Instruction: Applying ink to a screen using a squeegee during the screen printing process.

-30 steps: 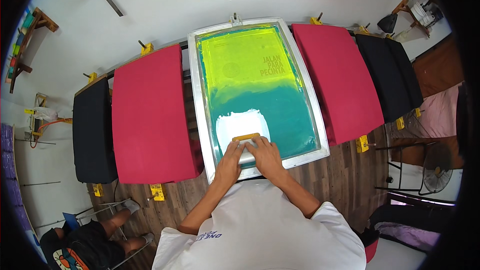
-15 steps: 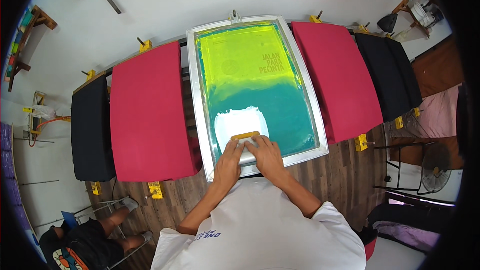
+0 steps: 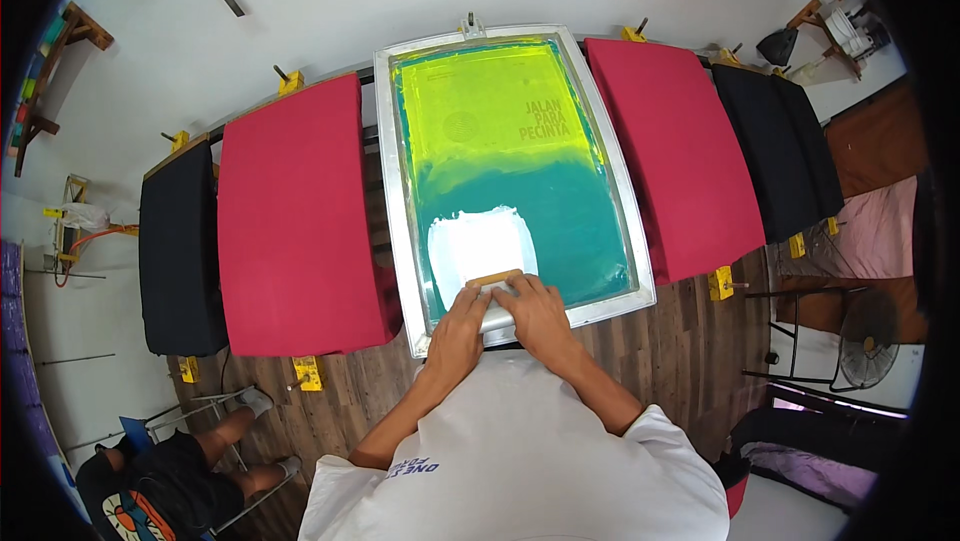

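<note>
A silver-framed printing screen lies in the middle of the row, its mesh lime at the far half and teal at the near half, with faint design marks. A pool of white ink sits near the lower left. Just below it, my left hand and my right hand grip a squeegee with a yellowish strip and metal body, side by side at the screen's near edge. My fingers partly hide the squeegee.
Red-covered boards flank the screen, with black-covered boards beyond and yellow clamps along them. A seated person is at lower left. A standing fan is at right, and wooden wall shelves hang at both sides.
The squeegee and both hands have moved slightly toward the screen's near edge, and the yellowish strip tilts a little more. The whole scene sits slightly higher in the view.
</note>
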Motion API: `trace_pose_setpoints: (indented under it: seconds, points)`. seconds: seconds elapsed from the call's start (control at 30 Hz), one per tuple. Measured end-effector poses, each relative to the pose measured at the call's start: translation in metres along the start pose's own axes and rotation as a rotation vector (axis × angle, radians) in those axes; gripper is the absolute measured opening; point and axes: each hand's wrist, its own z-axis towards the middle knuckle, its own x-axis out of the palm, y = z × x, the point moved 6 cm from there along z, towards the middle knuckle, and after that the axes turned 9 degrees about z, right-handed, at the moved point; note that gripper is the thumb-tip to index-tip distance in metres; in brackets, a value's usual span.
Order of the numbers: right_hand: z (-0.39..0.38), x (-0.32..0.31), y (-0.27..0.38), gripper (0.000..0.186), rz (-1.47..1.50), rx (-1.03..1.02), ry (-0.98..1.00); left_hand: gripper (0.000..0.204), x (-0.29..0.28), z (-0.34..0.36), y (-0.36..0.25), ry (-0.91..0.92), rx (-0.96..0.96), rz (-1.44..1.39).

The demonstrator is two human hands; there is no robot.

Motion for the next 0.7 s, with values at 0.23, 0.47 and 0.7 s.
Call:
trace_pose_setpoints:
  seconds: [0.23,0.47,0.7]
  points:
    - [-0.007,0.009,-0.001,0.039,0.024,0.045,0.079,0.062,0.006,-0.006,0.003,0.082,-0.009,-0.030]
    - [-0.011,0.006,0.000,0.039,0.004,0.002,0.040,0.064,0.012,-0.012,0.005,0.057,-0.008,0.015]
    - [-0.015,0.012,0.000,0.036,0.032,0.024,0.044,0.065,0.011,-0.016,0.003,0.032,0.038,0.108]
